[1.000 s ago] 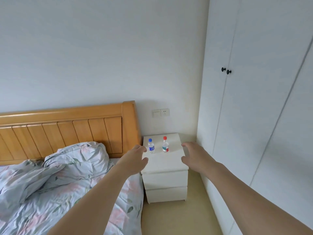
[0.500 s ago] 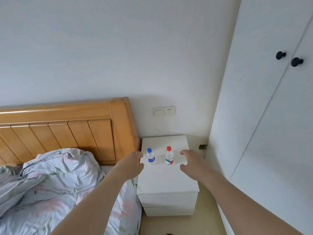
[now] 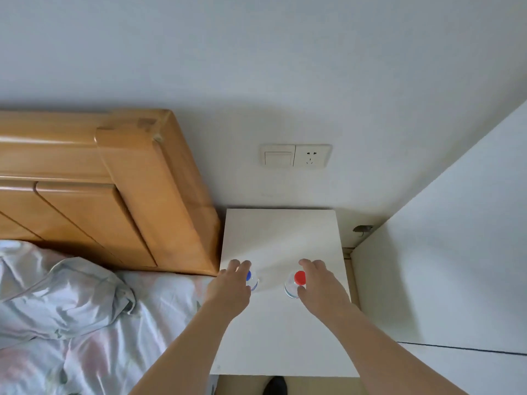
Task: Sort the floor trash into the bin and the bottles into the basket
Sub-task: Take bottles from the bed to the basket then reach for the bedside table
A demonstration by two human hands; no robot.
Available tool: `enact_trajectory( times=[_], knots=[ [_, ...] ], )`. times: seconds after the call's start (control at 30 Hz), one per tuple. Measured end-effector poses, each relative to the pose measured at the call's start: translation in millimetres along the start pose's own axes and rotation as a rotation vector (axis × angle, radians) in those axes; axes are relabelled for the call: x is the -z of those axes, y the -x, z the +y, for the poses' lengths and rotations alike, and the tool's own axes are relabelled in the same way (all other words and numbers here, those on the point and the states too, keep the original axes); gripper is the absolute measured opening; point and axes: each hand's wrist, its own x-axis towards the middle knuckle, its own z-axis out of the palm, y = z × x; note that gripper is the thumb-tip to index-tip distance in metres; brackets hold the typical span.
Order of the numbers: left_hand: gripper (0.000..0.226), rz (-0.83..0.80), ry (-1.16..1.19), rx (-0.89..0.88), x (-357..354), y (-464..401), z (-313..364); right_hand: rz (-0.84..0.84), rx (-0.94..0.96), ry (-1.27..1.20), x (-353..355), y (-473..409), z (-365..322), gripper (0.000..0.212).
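Two small clear bottles stand on the white nightstand (image 3: 281, 232). The blue-capped bottle (image 3: 253, 282) is on the left and the red-capped bottle (image 3: 293, 283) on the right. My left hand (image 3: 231, 289) has arrived at the blue-capped one, its fingers lying against the bottle's left side and partly covering the cap. My right hand (image 3: 319, 286) cups the red-capped one from the right, thumb at the body and fingers arched past the cap. Neither hand has visibly closed round its bottle. No bin or basket is in view.
A wooden headboard (image 3: 122, 189) and a bed with a crumpled floral duvet (image 3: 62, 297) are on the left. The white wardrobe (image 3: 445, 266) stands close on the right. A switch and socket (image 3: 295, 155) sit on the wall above. A dark object (image 3: 275, 386) lies on the floor below.
I have moved closer and now look down on the nightstand. Both hands advanced from just short of the bottles to touching them.
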Motion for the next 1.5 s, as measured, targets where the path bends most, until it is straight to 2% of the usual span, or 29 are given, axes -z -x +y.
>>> enact_trajectory(
  times=[0.17,0.3,0.47,0.7,0.8,0.9,1.1,1.33,1.5],
  knots=[
    [0.028,-0.019,-0.038,-0.015,-30.7,-44.6,-14.1,-0.054,-0.023,0.025,-36.6,-49.7,4.7,0.027],
    [0.023,-0.018,0.005,-0.032,-34.5,-52.6,-16.9,-0.058,-0.032,-0.005,-39.7,-62.6,4.1,0.015],
    [0.020,0.025,0.092,0.025,-7.4,-42.1,-21.7,-0.034,0.021,-0.069,-4.9,-58.2,-18.0,0.011],
    [0.021,0.133,0.149,0.107,53.9,27.6,-15.1,0.001,0.155,-0.072,46.1,-5.2,-61.0,0.014],
    [0.024,0.155,0.106,0.151,76.5,84.9,-20.0,0.007,0.280,-0.046,57.3,26.5,-86.9,0.017],
    [0.026,0.243,0.119,0.244,95.4,155.2,-31.0,-0.009,0.461,-0.013,65.6,57.2,-125.7,0.016],
    [0.024,0.477,0.185,0.598,113.8,322.9,-71.9,-0.080,0.812,0.022,58.4,140.8,-225.6,0.020],
    [0.022,0.733,0.282,0.972,78.1,542.6,-90.4,-0.183,1.182,0.147,1.4,310.0,-320.2,0.022],
    [0.023,0.836,0.317,1.199,14.5,709.0,-76.8,-0.315,1.455,0.150,-63.6,471.3,-351.8,0.008]
  ],
)
